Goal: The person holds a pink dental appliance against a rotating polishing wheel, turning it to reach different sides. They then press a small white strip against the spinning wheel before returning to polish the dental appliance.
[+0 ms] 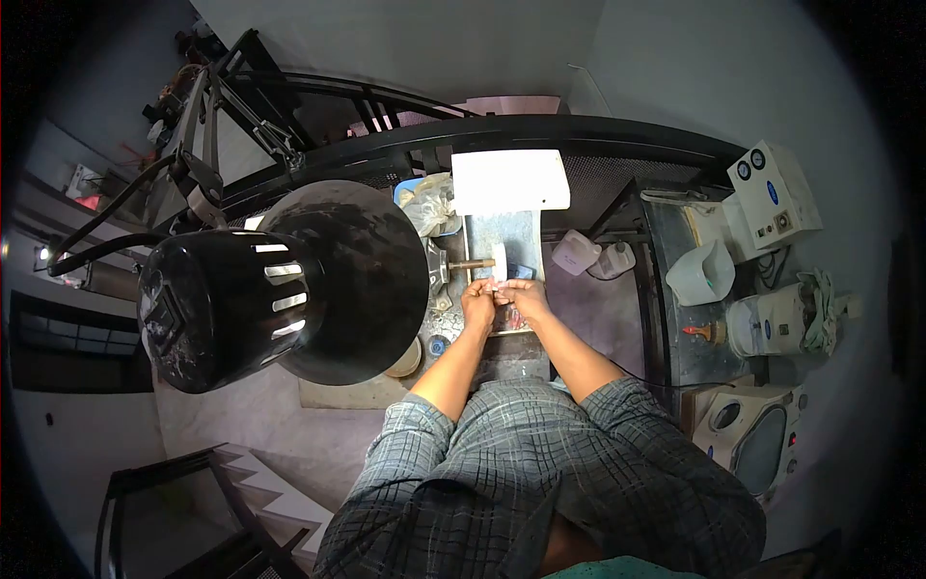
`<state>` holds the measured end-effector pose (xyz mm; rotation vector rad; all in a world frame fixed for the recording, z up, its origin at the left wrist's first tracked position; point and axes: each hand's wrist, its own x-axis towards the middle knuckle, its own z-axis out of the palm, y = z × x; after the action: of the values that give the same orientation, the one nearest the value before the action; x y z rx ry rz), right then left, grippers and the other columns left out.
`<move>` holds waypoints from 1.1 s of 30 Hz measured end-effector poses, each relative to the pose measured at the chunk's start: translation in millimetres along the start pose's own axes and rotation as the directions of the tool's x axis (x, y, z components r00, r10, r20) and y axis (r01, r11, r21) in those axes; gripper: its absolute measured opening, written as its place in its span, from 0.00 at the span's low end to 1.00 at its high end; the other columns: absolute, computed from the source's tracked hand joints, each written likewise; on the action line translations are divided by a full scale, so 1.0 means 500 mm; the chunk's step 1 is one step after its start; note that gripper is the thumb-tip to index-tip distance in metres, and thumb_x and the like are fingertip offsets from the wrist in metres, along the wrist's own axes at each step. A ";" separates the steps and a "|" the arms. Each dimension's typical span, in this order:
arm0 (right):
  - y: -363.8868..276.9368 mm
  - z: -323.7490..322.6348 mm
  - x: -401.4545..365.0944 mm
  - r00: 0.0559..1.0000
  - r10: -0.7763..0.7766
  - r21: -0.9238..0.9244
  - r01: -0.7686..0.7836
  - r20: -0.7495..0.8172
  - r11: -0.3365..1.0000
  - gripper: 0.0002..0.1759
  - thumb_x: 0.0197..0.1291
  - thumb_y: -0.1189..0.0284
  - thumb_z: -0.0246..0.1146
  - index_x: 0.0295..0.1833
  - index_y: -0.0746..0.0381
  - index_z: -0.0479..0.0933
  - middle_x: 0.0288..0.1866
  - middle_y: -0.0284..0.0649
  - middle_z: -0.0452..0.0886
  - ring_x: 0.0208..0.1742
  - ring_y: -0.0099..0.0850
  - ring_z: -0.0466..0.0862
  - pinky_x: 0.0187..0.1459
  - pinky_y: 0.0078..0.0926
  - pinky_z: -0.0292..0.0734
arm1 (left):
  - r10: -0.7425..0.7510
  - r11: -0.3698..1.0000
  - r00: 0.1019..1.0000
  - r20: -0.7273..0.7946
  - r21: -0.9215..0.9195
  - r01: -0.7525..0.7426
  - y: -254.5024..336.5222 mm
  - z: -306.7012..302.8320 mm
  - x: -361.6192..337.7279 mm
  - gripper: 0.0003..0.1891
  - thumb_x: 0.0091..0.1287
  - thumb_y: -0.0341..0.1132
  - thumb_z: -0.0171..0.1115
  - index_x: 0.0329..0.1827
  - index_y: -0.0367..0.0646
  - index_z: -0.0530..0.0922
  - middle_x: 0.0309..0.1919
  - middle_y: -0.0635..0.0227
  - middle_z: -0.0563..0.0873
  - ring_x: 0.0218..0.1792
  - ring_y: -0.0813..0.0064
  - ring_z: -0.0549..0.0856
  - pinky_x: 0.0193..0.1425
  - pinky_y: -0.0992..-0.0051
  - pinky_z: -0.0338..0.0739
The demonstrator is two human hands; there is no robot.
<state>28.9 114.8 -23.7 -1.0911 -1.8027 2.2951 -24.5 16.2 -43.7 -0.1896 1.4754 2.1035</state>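
Note:
My left hand [478,304] and my right hand [524,298] meet with bent, closed fingers in front of a white polishing wheel [500,262]. Between the fingertips of both hands is a small pale pinkish piece [497,286], mostly covered; I cannot tell its kind. It sits right at the wheel's lower edge. The wheel is mounted on a brass-coloured spindle [471,263] that comes out of a grey motor housing [438,267] on the left. Under the hands lies a metal tray [473,232], with a blue item [522,272] just beyond my right fingers.
A large black lamp [347,280] hangs close on the left. Above the tray is a bright white panel [511,180]. To the right, a side bench [690,352] carries a white tub [700,274], a red-handled brush [704,332] and a machine with gauges [775,198]. Plastic jugs [576,252] stand between.

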 end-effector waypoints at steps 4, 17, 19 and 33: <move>-0.005 0.003 -0.007 1.000 -0.018 0.002 0.018 -0.014 1.000 0.06 0.54 0.78 0.64 0.39 0.66 0.80 0.31 0.38 0.84 0.29 0.21 0.82 0.28 0.14 0.71 | 0.058 0.998 0.998 0.039 -0.012 -0.057 0.006 -0.001 -0.005 0.09 0.70 0.26 0.46 0.38 0.34 0.77 0.25 0.64 0.83 0.20 0.77 0.81 0.26 0.78 0.78; -0.003 0.007 0.007 0.997 -0.038 0.069 0.043 -0.066 0.997 0.04 0.48 0.79 0.67 0.32 0.66 0.81 0.24 0.36 0.82 0.19 0.18 0.76 0.20 0.14 0.64 | 0.101 0.956 0.993 0.066 0.269 -0.115 0.017 -0.003 0.015 0.10 0.71 0.28 0.46 0.34 0.34 0.76 0.24 0.65 0.81 0.20 0.78 0.79 0.24 0.78 0.76; 0.003 0.007 0.020 0.999 0.020 0.120 -0.016 -0.034 0.993 0.03 0.49 0.78 0.67 0.31 0.66 0.80 0.22 0.34 0.81 0.19 0.18 0.75 0.20 0.14 0.65 | 0.085 0.960 0.994 0.066 0.263 -0.099 0.024 -0.001 0.016 0.11 0.71 0.29 0.46 0.33 0.35 0.75 0.23 0.66 0.80 0.20 0.78 0.79 0.24 0.78 0.76; 0.006 0.006 0.030 0.984 0.168 0.260 -0.179 0.062 0.949 0.01 0.51 0.79 0.65 0.30 0.65 0.79 0.19 0.30 0.76 0.16 0.17 0.69 0.18 0.13 0.62 | 0.060 0.946 0.990 0.125 0.309 -0.096 0.055 0.003 0.009 0.13 0.71 0.31 0.47 0.27 0.38 0.74 0.20 0.71 0.78 0.19 0.83 0.75 0.23 0.79 0.73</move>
<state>16.8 117.7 -33.5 -1.2078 -1.4046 2.5780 -42.0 12.7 -22.5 0.1106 1.7455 1.8703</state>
